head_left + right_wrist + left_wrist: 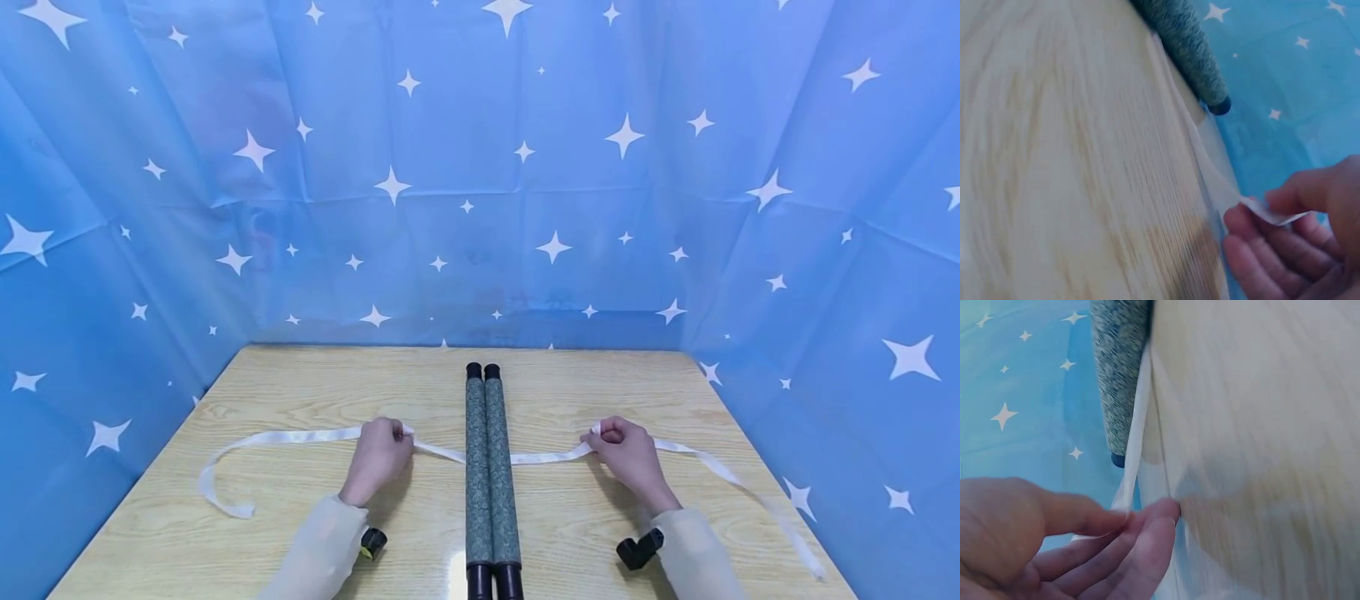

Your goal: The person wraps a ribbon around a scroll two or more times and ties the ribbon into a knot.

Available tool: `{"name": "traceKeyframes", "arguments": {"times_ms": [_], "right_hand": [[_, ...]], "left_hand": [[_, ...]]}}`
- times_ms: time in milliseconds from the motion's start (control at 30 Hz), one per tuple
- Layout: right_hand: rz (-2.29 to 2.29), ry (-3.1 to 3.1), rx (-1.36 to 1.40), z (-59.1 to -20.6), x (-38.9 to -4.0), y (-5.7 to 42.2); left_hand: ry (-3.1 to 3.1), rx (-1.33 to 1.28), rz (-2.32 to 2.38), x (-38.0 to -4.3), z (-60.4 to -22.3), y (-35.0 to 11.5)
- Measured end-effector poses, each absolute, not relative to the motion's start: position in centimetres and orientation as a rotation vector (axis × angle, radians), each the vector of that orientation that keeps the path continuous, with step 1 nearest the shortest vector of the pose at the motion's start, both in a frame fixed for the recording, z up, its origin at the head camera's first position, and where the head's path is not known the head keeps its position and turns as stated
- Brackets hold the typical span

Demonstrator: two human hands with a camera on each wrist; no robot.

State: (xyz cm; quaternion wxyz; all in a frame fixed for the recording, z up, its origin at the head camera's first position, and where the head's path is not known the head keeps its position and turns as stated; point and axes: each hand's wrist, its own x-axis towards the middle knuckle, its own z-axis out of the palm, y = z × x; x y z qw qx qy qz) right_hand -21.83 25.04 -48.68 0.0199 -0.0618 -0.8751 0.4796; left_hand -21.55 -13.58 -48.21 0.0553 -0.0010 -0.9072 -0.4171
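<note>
A scroll point(491, 467), rolled from both ends into two green patterned rolls with dark knobs, lies lengthwise on the table. Beneath it runs a white ribbon point(547, 457), coming out on both sides; the stretch under the rolls is hidden. My left hand point(378, 454) pinches the ribbon between thumb and fingers to the left of the scroll, as the left wrist view also shows. On the other side, my right hand point(624, 454) pinches the ribbon between thumb and forefinger. Past each hand a loose ribbon tail trails outward, the left one curling back on the wood.
The pale wooden table point(315, 379) is bounded at the back and sides by a blue curtain point(465, 167) with white stars. The right ribbon tail reaches the table's right edge. A small black device is strapped at each wrist, close to the tabletop.
</note>
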Motion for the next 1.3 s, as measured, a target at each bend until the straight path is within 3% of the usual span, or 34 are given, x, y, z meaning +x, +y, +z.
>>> {"name": "traceKeyframes", "arguments": {"times_ms": [300,567,967,1300], "right_hand": [[2.076,-2.387,-0.141,-48.6,-22.6,24.1],[2.152,-2.261,-0.052,-47.6,-23.0,23.2],[2.000,-2.392,0.101,-45.5,-23.0,20.7],[1.813,-2.528,0.371,-43.8,-22.6,17.8]], "left_hand": [[-2.369,0.038,-1.953,-22.1,-47.4,-12.4],[-2.003,-0.074,-2.543,-22.5,-46.5,-11.7],[-2.237,-0.252,-2.346,-22.8,-45.2,-10.4],[-2.465,-0.622,-2.115,-22.9,-42.7,-8.8]]}}
